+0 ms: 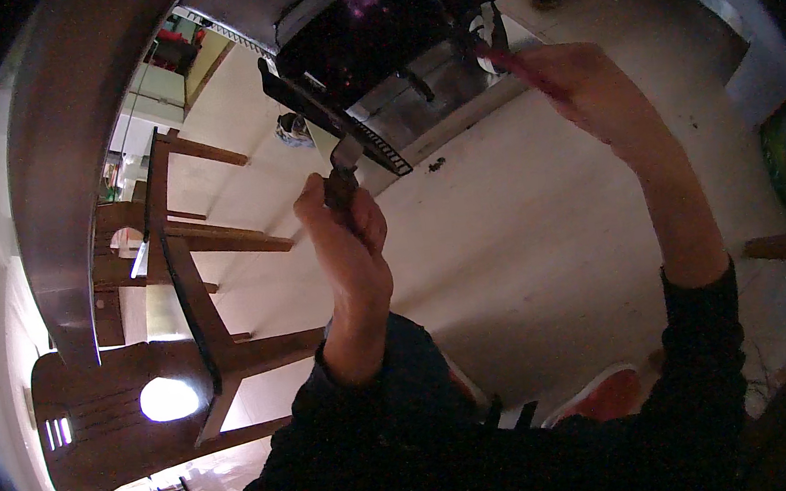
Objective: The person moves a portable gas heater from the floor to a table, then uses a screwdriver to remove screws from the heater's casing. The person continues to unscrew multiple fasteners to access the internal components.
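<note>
Both hands busy: left hand (347, 240) clamps dark tool (344, 170) at black unit's (363, 31) 7 o'clock; right hand (586, 85) grips red-handled tool (502, 55). Work looks midway.

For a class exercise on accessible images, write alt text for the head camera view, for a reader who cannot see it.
Seen from above, a person's left hand grips a dark-handled tool against a black device, while the right hand holds a red-handled tool to it. A wooden chair stands at left on the pale floor.
</note>
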Available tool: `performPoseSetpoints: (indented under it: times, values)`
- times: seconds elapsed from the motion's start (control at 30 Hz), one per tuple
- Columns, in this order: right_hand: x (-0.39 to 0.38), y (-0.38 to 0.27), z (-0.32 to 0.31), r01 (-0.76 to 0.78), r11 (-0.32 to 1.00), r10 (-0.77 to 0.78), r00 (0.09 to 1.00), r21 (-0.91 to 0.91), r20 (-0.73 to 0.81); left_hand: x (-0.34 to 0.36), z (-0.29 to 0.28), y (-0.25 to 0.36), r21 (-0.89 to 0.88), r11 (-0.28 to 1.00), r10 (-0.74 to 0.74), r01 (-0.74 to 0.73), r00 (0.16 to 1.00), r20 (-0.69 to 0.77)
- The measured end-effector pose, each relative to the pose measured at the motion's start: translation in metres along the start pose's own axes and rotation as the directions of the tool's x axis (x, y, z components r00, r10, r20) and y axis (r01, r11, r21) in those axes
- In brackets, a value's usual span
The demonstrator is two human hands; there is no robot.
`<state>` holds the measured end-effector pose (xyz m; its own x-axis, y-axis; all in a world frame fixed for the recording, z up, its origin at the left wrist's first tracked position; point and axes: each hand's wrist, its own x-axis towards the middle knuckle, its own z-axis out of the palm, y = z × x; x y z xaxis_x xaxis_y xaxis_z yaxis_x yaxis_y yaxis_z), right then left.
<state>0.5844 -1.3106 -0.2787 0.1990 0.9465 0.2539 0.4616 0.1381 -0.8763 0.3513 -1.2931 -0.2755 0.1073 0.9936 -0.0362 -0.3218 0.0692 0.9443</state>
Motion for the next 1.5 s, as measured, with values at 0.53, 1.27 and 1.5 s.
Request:
performPoseSetpoints:
  times: [0.53, 1.27, 1.5]
  values:
    - [0.01, 0.01, 0.026, 0.053, 0.884, -0.074, 0.997, -0.465, -0.026, -0.002, -0.01, 0.002, 0.048, 0.999, 0.013, -0.015, 0.999, 0.029]
    - [0.02, 0.027, 0.076, -0.062, 0.907, -0.08, 0.946, -0.416, -0.315, -0.001, -0.01, 0.005, 0.004, 0.999, -0.037, 0.037, 0.999, 0.029]
    - [0.028, 0.025, 0.077, -0.208, 0.891, 0.109, 0.961, -0.404, -0.253, -0.001, -0.013, 0.005, 0.025, 1.0, -0.014, 0.012, 0.998, 0.056]
